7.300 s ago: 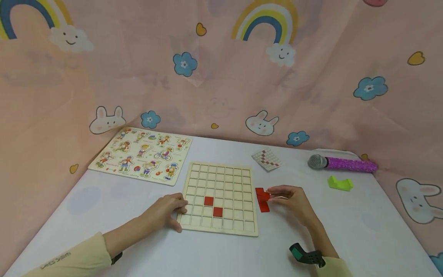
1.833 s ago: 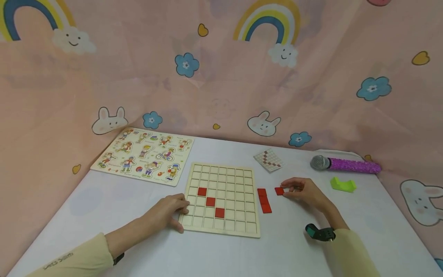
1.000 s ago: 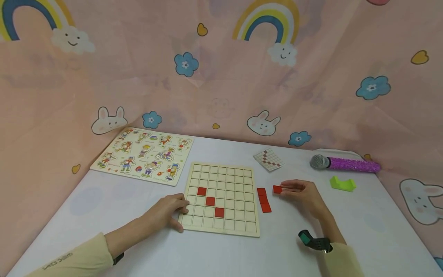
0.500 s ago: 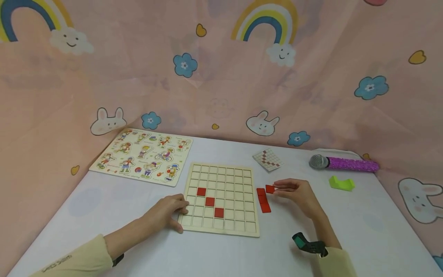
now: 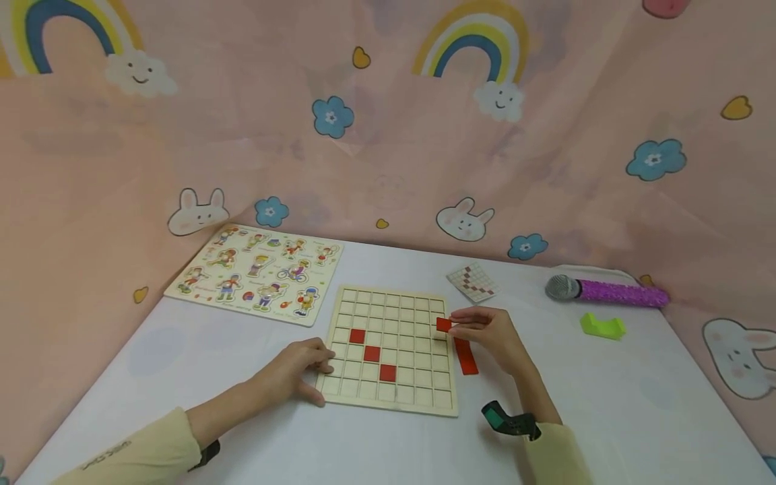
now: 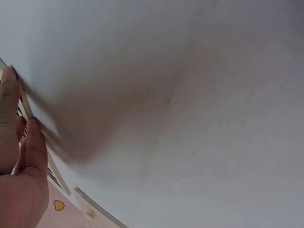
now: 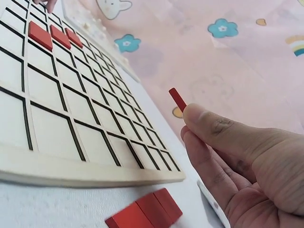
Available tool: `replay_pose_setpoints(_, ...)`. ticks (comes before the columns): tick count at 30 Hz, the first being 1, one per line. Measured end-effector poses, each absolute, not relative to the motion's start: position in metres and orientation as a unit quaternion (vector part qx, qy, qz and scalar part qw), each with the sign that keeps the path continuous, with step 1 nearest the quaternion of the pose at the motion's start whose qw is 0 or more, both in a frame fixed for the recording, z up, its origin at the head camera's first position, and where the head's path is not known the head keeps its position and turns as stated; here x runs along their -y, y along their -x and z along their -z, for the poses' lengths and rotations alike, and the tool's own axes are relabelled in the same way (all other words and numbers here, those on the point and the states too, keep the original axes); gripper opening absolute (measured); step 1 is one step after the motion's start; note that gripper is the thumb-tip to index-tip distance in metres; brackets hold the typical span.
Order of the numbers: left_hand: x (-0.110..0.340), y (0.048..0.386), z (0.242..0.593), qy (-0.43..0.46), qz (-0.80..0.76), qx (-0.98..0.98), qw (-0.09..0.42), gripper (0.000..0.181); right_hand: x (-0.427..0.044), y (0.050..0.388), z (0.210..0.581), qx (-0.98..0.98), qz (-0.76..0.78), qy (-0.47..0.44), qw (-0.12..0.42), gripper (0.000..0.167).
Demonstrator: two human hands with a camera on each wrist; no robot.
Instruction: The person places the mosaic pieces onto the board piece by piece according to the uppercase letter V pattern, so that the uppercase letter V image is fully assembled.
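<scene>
A pale wooden grid board (image 5: 418,380) lies on the table with three red square tiles set in a diagonal; the middle red tile (image 5: 372,353) shows in the head view. My left hand (image 5: 285,372) grips the board's left edge, fingers bent over the rim and thumb near the lower corner. Between thumb and fingertips, my right hand (image 5: 491,333) pinches another red square tile (image 7: 177,99). That tile is held in the air above the board's right edge. Beside this edge lies a row of red tiles (image 7: 145,212), partly behind the right hand in the head view.
A small pattern card (image 5: 473,281) lies behind the board to the right. At the back left is a picture puzzle board (image 5: 254,269). A purple microphone (image 5: 612,292) and a lime-green curved piece (image 5: 603,327) are on the right. A printed pink cloth (image 5: 388,148) hangs behind the table.
A third tile has joined the diagonal on the board since the oldest frame. My right hand has carried its pinched tile leftward, past the loose row to the board. The left hand stays put.
</scene>
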State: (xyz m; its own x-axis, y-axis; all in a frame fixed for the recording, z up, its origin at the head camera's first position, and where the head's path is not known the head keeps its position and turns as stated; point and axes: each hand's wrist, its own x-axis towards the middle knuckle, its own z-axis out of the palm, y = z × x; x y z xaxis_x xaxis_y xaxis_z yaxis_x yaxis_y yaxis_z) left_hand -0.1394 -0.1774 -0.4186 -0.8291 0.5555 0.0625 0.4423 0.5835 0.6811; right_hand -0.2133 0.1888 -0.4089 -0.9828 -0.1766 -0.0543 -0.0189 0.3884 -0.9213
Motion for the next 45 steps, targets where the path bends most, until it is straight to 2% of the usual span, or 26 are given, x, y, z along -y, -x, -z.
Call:
replay_pose_setpoints(5,0.177,0.137,0.421,-0.233,-0.424,-0.869,0.105,0.038,-0.168,0.218,0.409,-0.827,0.554,0.067,0.076,0.039)
replay_pose_setpoints(19,0.182,0.131,0.42,-0.22,-0.469,-0.849,0.1,0.041,-0.121,0.226,0.413,-0.786,0.599,0.108,0.106,0.035)
replay_pose_setpoints(26,0.183,0.131,0.42,-0.208,-0.492,-0.838,0.108,0.04,-0.102,0.231,0.419,-0.783,0.599,0.135,0.099,0.033)
replay_pose_setpoints(33,0.183,0.132,0.421,-0.204,-0.501,-0.833,0.117,0.04,-0.081,0.229,0.42,-0.795,0.59,0.109,0.089,0.029)
replay_pose_setpoints(45,0.184,0.133,0.423,-0.213,-0.485,-0.841,0.113,0.041,-0.053,0.228,0.421,-0.802,0.579,0.117,0.084,0.028)
